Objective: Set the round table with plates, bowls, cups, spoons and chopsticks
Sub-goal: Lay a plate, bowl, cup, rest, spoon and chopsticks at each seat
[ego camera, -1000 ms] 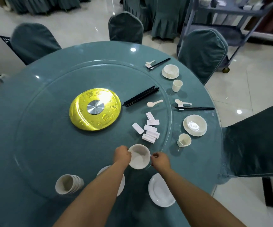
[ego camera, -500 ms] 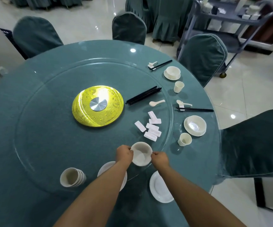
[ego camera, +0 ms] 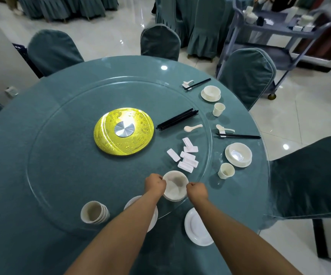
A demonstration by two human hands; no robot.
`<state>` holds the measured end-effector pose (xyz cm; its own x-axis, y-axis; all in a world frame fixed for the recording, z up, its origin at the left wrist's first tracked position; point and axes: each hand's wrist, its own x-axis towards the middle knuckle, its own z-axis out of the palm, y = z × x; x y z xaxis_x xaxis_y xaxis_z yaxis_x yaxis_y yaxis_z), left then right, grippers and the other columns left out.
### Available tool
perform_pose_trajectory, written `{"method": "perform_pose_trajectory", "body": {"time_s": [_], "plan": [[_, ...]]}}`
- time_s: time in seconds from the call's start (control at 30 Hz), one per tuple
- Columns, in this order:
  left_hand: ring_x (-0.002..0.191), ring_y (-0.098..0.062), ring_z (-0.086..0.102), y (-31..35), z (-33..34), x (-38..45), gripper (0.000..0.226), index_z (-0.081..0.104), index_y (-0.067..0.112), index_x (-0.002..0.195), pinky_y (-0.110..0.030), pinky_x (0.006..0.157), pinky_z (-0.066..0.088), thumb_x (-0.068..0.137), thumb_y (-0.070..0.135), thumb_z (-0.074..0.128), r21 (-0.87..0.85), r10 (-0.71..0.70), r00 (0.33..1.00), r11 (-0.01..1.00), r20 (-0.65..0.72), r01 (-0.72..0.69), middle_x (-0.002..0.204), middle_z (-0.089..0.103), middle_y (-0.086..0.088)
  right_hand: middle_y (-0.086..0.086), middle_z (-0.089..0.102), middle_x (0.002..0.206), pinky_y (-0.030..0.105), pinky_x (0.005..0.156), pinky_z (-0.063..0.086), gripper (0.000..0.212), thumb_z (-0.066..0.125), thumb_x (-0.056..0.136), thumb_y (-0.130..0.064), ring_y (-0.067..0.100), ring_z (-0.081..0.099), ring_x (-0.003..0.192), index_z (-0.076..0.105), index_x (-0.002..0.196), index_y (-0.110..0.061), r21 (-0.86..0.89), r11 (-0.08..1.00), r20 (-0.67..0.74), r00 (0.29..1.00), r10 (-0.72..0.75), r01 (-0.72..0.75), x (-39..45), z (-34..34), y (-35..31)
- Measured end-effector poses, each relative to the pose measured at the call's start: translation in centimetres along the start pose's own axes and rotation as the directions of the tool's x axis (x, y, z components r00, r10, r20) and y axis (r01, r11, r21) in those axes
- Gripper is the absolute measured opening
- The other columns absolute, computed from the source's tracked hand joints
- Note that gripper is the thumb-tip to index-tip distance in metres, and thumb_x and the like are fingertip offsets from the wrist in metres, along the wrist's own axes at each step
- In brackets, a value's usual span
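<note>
Still-gripped white bowl stack (ego camera: 175, 185), both hands (ego camera: 197, 191).

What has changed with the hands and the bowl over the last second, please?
Very little: both hands keep their grip on the bowl stack, left hand and right hand at opposite rims, all barely shifted. The plates, cup stack and finished settings stayed put.

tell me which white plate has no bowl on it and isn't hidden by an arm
The bare white round plate nearest the table edge, right of the right forearm; the others carry bowls or sit under the left arm.
</note>
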<state>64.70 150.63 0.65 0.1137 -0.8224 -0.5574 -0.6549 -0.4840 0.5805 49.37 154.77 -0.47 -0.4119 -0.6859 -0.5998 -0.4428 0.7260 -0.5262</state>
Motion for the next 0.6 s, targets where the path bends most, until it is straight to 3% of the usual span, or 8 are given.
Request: {"method": "perform_pose_trajectory", "body": {"time_s": [0.27, 0.37, 0.47, 0.53, 0.6], "plan": [[0.101, -0.033, 0.065, 0.4, -0.6, -1.2, 0.025, 0.069, 0.001, 0.104, -0.031, 0.075, 0.05, 0.086, 0.013, 0.057, 0.012, -0.083, 0.996, 0.997, 0.043, 0.083, 0.106, 0.07, -0.017, 0.0, 0.039, 0.054, 0.025, 0.06, 0.035, 0.038, 0.045, 0.088, -0.012, 0.023, 0.038, 0.065, 0.039, 0.05, -0.013, 0.037, 0.999, -0.012, 1.0, -0.021, 0.022, -1.1, -0.4, -0.8], [0.104, -0.033, 0.065, 0.6, -0.9, -1.7, 0.023, 0.069, 0.001, 0.101, -0.034, 0.083, 0.053, 0.086, 0.011, 0.054, -0.009, -0.081, 0.997, 0.997, 0.02, 0.081, 0.107, 0.069, -0.018, 0.001, 0.042, 0.056, 0.026, 0.06, 0.035, 0.036, 0.046, 0.087, -0.011, 0.023, 0.039, 0.067, 0.041, 0.052, -0.013, 0.029, 0.998, -0.011, 0.999, -0.05, 0.051, -1.3, -0.7, -0.9], [0.101, -0.031, 0.066, 1.0, -1.1, -2.2, 0.022, 0.072, 0.005, 0.099, -0.032, 0.083, 0.052, 0.088, 0.01, 0.054, -0.032, -0.067, 0.998, 0.997, 0.004, 0.067, 0.104, 0.071, -0.014, 0.005, 0.061, 0.076, 0.024, 0.067, 0.04, 0.02, 0.049, 0.088, -0.013, 0.024, 0.052, 0.075, 0.065, 0.076, -0.016, 0.093, 0.993, -0.025, 0.998, -0.066, 0.068, -1.7, -1.7, -0.7], [0.101, -0.03, 0.066, 1.5, -0.9, -2.6, 0.022, 0.074, 0.005, 0.099, -0.032, 0.084, 0.052, 0.088, 0.01, 0.055, -0.058, -0.051, 0.999, 0.997, 0.002, 0.051, 0.102, 0.072, -0.012, 0.009, 0.069, 0.092, 0.025, 0.072, 0.043, 0.021, 0.051, 0.089, -0.014, 0.025, 0.059, 0.083, 0.07, 0.096, -0.012, 0.139, 0.988, -0.056, 0.996, -0.065, 0.072, -1.8, -2.6, -0.2], [0.103, -0.03, 0.066, 2.0, -0.2, -3.2, 0.024, 0.074, 0.006, 0.101, -0.033, 0.086, 0.052, 0.089, 0.01, 0.054, -0.081, -0.034, 0.999, 0.996, 0.003, 0.034, 0.105, 0.072, -0.012, 0.012, 0.071, 0.097, 0.03, 0.077, 0.049, 0.023, 0.05, 0.088, -0.013, 0.029, 0.063, 0.09, 0.071, 0.097, -0.007, 0.167, 0.983, -0.087, 0.994, -0.061, 0.075, -2.0, -3.7, 0.6]]}}
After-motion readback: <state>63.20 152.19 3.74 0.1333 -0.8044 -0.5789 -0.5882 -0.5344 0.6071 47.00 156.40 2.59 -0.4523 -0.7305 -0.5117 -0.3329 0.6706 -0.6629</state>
